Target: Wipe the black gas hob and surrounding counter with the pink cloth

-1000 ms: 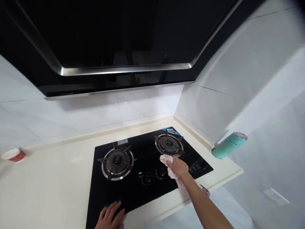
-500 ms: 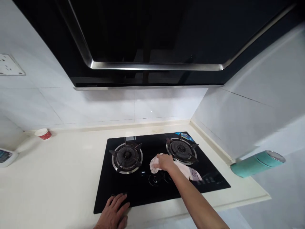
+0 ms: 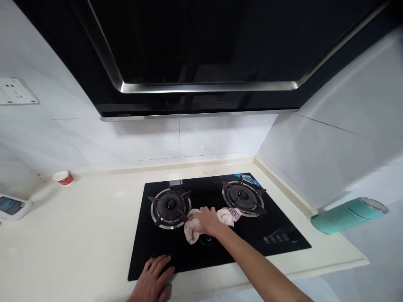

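A black glass gas hob (image 3: 204, 256) is set into the pale countertop. My right hand (image 3: 208, 221) presses a pinkish-white cloth (image 3: 191, 231) on the glass between the two burners. Part of the cloth, with a purple pattern, sticks out to the right of the hand and reaches the edge of the right burner (image 3: 243, 197). On the other side, the bunched cloth is close to the left burner (image 3: 171, 206). My left hand (image 3: 153, 277) lies with fingers stretched out on the hob's front left edge, holding nothing. The right hand partly hides the control knobs (image 3: 207, 240).
A black range hood (image 3: 201, 100) hangs low over the hob. At the right, a teal thermos flask (image 3: 348, 214) stands near the counter's edge. A red-and-white paper cup (image 3: 64, 178) and a white device with a screen (image 3: 13, 207) are on the left, below a wall socket (image 3: 19, 91).
My right hand has moved left with the cloth, toward the left burner, and the trailing end of the cloth has followed. My left hand stays on the hob's edge. The view has shifted slightly.
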The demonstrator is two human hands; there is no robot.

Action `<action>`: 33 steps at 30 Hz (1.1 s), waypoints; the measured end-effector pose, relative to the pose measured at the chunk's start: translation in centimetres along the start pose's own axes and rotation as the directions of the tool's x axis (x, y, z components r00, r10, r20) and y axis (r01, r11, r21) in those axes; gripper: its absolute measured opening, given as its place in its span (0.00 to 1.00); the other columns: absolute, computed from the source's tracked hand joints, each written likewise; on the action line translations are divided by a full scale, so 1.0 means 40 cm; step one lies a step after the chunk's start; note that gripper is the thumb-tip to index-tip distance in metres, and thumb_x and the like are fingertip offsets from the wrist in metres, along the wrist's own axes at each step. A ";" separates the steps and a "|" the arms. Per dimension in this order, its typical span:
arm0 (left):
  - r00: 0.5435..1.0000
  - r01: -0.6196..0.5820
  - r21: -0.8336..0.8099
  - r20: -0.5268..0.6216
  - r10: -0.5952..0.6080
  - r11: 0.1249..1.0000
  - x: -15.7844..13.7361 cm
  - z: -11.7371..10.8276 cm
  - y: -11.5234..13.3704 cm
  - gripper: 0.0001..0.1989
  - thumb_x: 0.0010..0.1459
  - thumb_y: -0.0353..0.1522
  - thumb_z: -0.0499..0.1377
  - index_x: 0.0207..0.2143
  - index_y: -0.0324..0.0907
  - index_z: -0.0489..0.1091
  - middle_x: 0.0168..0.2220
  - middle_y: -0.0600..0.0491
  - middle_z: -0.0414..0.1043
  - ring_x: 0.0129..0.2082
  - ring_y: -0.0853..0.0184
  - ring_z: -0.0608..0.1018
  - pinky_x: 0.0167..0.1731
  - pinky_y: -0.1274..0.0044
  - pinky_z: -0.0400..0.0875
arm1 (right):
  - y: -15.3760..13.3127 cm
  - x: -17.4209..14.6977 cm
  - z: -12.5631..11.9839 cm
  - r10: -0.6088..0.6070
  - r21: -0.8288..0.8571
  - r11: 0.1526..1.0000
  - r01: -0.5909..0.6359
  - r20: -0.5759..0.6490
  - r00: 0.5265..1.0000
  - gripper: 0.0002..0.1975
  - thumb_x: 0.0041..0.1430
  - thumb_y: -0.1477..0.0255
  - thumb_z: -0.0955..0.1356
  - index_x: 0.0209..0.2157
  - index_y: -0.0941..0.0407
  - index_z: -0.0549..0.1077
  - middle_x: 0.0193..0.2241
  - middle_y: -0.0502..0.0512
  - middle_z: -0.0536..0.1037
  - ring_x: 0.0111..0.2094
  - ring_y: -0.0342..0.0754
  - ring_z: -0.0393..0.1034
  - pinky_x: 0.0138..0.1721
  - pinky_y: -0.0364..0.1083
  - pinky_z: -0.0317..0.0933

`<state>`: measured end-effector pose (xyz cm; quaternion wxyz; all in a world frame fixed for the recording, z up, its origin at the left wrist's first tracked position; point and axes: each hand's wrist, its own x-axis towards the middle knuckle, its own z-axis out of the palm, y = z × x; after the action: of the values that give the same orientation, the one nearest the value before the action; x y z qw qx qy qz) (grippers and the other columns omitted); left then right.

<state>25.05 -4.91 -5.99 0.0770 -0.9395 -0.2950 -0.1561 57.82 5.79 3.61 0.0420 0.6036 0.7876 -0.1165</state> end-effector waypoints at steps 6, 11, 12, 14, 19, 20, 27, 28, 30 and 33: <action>0.999 0.020 -0.050 0.027 -0.019 0.999 0.017 -0.035 0.007 0.25 0.59 0.32 0.59 0.59 0.53 0.67 0.61 0.51 0.68 0.60 0.59 0.68 0.58 0.65 0.60 | 0.151 0.018 -0.050 0.092 -0.100 0.990 -0.095 -0.037 0.995 0.17 0.61 0.72 0.66 0.49 0.46 0.78 0.61 0.62 0.65 0.59 0.66 0.56 0.59 0.69 0.45; 0.999 0.023 -0.048 0.047 -0.020 0.999 0.023 -0.044 0.011 0.25 0.59 0.32 0.58 0.59 0.53 0.68 0.62 0.50 0.68 0.60 0.59 0.68 0.58 0.65 0.59 | 0.147 -0.071 -0.013 0.035 -0.143 0.989 -0.034 0.005 0.999 0.15 0.58 0.71 0.69 0.46 0.47 0.81 0.62 0.61 0.66 0.64 0.68 0.52 0.65 0.71 0.32; 0.998 0.026 -0.047 0.051 -0.023 0.999 0.023 -0.043 0.012 0.25 0.59 0.32 0.58 0.59 0.53 0.68 0.62 0.50 0.68 0.60 0.59 0.68 0.58 0.65 0.59 | 0.140 -0.092 -0.002 0.031 -0.150 0.988 -0.028 0.022 0.999 0.15 0.56 0.71 0.71 0.46 0.47 0.81 0.63 0.61 0.65 0.65 0.70 0.50 0.65 0.73 0.30; 0.998 0.028 -0.048 0.056 -0.025 0.998 0.022 -0.042 0.012 0.25 0.59 0.32 0.58 0.59 0.52 0.68 0.62 0.50 0.68 0.60 0.59 0.68 0.58 0.65 0.59 | 0.128 -0.126 0.017 0.035 -0.159 0.987 -0.025 0.057 0.998 0.18 0.52 0.69 0.73 0.46 0.48 0.81 0.66 0.61 0.63 0.67 0.73 0.45 0.64 0.76 0.29; 0.999 0.027 -0.051 0.047 -0.025 0.998 0.028 -0.046 0.014 0.25 0.57 0.31 0.59 0.58 0.52 0.68 0.61 0.51 0.68 0.60 0.59 0.68 0.58 0.65 0.57 | 0.100 -0.179 0.080 0.049 -0.103 0.993 -0.049 -0.008 0.999 0.16 0.52 0.76 0.72 0.43 0.51 0.82 0.69 0.58 0.59 0.71 0.74 0.36 0.65 0.76 0.25; 0.999 0.029 -0.052 0.041 -0.027 0.998 0.029 -0.047 0.015 0.25 0.57 0.31 0.59 0.58 0.52 0.68 0.61 0.51 0.68 0.60 0.59 0.67 0.58 0.65 0.57 | 0.094 -0.193 0.099 0.050 -0.087 0.995 -0.053 -0.034 0.998 0.16 0.53 0.77 0.71 0.43 0.51 0.81 0.70 0.57 0.58 0.71 0.74 0.36 0.66 0.76 0.25; 1.000 0.011 -0.048 0.016 -0.010 0.999 0.021 -0.032 0.013 0.27 0.56 0.31 0.60 0.59 0.51 0.67 0.62 0.50 0.67 0.61 0.58 0.66 0.59 0.64 0.53 | 0.047 -0.360 0.215 -0.034 0.049 0.998 0.035 -0.027 0.999 0.19 0.59 0.77 0.67 0.51 0.51 0.77 0.68 0.59 0.61 0.71 0.66 0.42 0.68 0.70 0.36; 1.000 0.009 -0.041 0.012 -0.008 0.999 0.019 -0.027 0.012 0.27 0.56 0.32 0.60 0.60 0.51 0.67 0.62 0.50 0.67 0.61 0.58 0.66 0.59 0.64 0.53 | 0.038 -0.383 0.219 -0.046 0.098 0.994 0.051 -0.050 0.998 0.19 0.59 0.76 0.67 0.52 0.51 0.76 0.67 0.59 0.63 0.71 0.63 0.44 0.68 0.67 0.39; 1.000 0.002 -0.031 0.004 -0.002 1.000 0.015 -0.018 0.009 0.27 0.57 0.33 0.60 0.60 0.52 0.66 0.62 0.51 0.67 0.61 0.58 0.66 0.59 0.64 0.53 | 0.017 -0.422 0.218 -0.044 0.237 0.969 0.073 -0.126 0.991 0.18 0.58 0.74 0.68 0.51 0.52 0.75 0.62 0.59 0.68 0.67 0.61 0.52 0.67 0.63 0.47; 1.000 -0.003 -0.029 -0.002 0.003 1.000 0.011 -0.009 0.005 0.27 0.57 0.33 0.60 0.60 0.52 0.66 0.62 0.51 0.67 0.61 0.59 0.66 0.59 0.65 0.54 | -0.018 -0.461 0.213 0.023 0.519 0.848 0.105 -0.234 0.972 0.12 0.60 0.65 0.68 0.45 0.51 0.76 0.52 0.59 0.75 0.57 0.58 0.65 0.61 0.59 0.59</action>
<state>25.45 -4.92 -5.53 0.0641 -0.9409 -0.2912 -0.1609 61.44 -13.75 -0.75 -0.2202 0.5841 0.7374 -0.2580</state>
